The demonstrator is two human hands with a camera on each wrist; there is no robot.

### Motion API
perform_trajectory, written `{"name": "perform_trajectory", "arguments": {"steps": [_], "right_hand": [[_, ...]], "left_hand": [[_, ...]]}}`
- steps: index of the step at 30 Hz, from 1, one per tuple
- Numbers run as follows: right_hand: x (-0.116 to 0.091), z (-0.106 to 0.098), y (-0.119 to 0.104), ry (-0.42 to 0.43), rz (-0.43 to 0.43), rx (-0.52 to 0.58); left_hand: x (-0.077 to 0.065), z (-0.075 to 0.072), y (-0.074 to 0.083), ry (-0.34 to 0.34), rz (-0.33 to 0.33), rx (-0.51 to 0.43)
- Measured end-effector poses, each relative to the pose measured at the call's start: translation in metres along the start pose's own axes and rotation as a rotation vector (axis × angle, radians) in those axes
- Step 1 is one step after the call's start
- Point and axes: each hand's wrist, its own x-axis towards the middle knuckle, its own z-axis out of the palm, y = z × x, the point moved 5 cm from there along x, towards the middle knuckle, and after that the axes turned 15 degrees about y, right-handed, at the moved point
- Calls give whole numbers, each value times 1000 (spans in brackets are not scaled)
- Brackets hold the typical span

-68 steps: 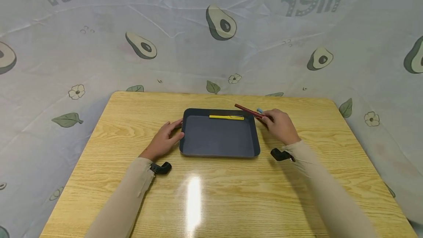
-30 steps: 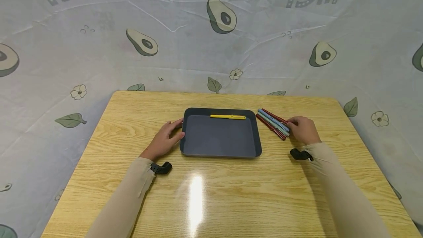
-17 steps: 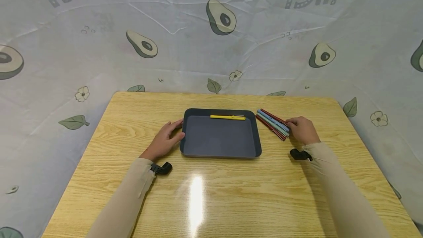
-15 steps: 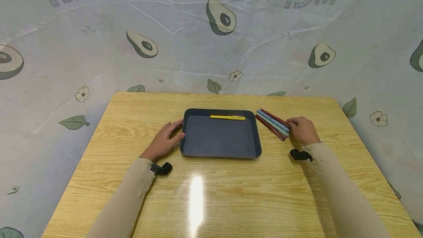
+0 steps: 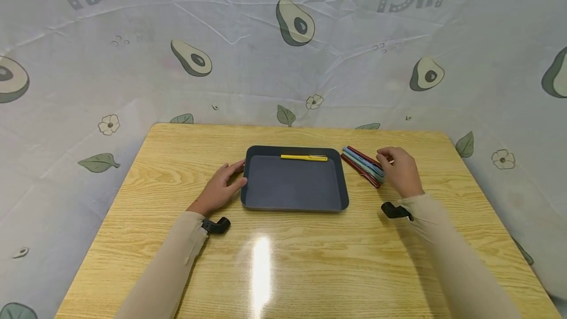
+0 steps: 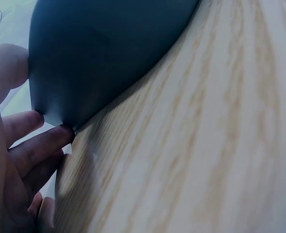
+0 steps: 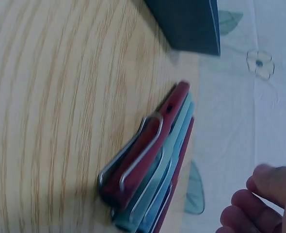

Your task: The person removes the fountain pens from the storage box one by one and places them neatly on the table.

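Observation:
In the head view a dark grey tray [image 5: 292, 186] lies mid-table with a yellow pen [image 5: 303, 157] inside along its far side. My left hand [image 5: 220, 187] touches the tray's left side, fingers and thumb spread; the left wrist view shows fingertips against its outer wall [image 6: 109, 53]. To the right of the tray several pens lie side by side: a dark red pen [image 5: 360, 170], a light green one [image 5: 365, 166], a blue one [image 5: 356, 155] and another dark red one [image 5: 363, 154]. My right hand [image 5: 400, 169] hovers beside their near right ends, fingers loosely curled, nothing visible in them.
The wooden table [image 5: 283, 260] runs out to both sides and to the front. A patterned cloth [image 5: 248, 53] hangs behind its far edge. Each wrist wears a black camera, the left one [image 5: 216, 225] near the tray's front corner.
My right hand earlier held a dark red pen over the tray's far right corner, then set it down beside the others. Now it has come off the pens. The left hand stays still.

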Motion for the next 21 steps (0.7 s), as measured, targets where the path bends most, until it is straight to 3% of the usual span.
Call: {"name": "perform_trajectory", "arguments": {"steps": [21], "right_hand": [[-5, 12, -54, -78, -99, -17]], "left_hand": [[1, -5, 9, -22, -4, -7]]}}
